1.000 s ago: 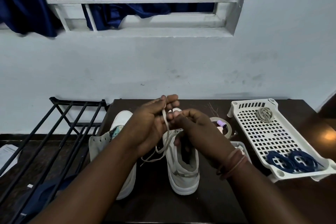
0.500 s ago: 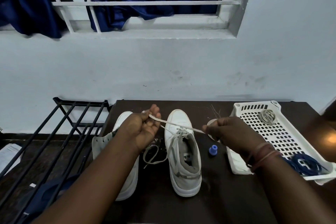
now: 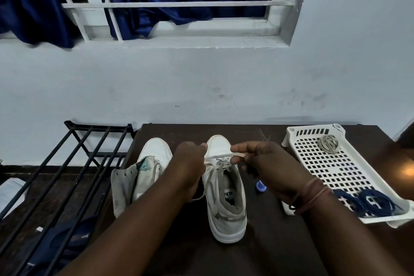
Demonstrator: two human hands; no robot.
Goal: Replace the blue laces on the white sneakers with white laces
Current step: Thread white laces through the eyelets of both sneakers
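- A black metal rack of thin round bars [image 3: 74,163] stands left of the dark brown wooden tabletop [image 3: 264,242].
- The left white leather sneaker [image 3: 143,170] lies unlaced, its tongue flopped open, its lining stained teal.
- The left hand [image 3: 190,163] hovers knuckles-up, its fingers pinched on one end of the flat white fabric lace [image 3: 224,155].
- The lace is stretched taut between the hands, above the right white sneaker with a grey lining [image 3: 226,195]; the lace is threaded through that sneaker's front eyelets, and the insole label appears to read "ALBA", partly hidden.
- The right hand [image 3: 264,163], cord bands at the wrist, clamps its fingers on the other end.
- A small blue plastic cap [image 3: 260,186] sits beside that sneaker.
- The white perforated plastic tray [image 3: 313,186] holds a coiled pale lace [image 3: 328,142] at the far end and the bundled dark blue laces [image 3: 367,201] at the near end.
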